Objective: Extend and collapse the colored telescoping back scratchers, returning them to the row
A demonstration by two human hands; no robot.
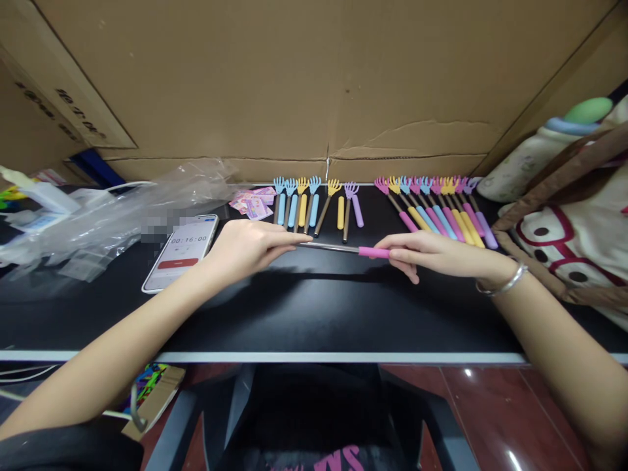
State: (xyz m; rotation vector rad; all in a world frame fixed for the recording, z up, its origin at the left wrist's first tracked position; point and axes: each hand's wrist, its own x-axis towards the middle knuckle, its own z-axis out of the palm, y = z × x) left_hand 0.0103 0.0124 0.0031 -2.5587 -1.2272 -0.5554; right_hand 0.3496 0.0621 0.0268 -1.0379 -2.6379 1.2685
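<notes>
A back scratcher (338,248) with a metal rod and a pink handle is held level above the black table, between my two hands. My left hand (252,247) is closed on the rod end, and its fingers hide the tip there. My right hand (417,254) grips the pink handle with thumb and fingers. Behind them lie several hand-shaped scratcher rods (327,206) in blue, yellow and purple. Loose handles, such as a yellow handle (340,213) and a purple handle (358,211), lie beside the rods. At the right, a row of scratchers with handles (444,212) lies side by side.
Left of my left hand are a phone (181,252) showing a timer and a clear plastic bag (122,209). Small printed cards (254,201) lie near the rods. Cardboard (314,85) walls the back. A bottle (534,157) and a fabric bag (574,242) stand at the right.
</notes>
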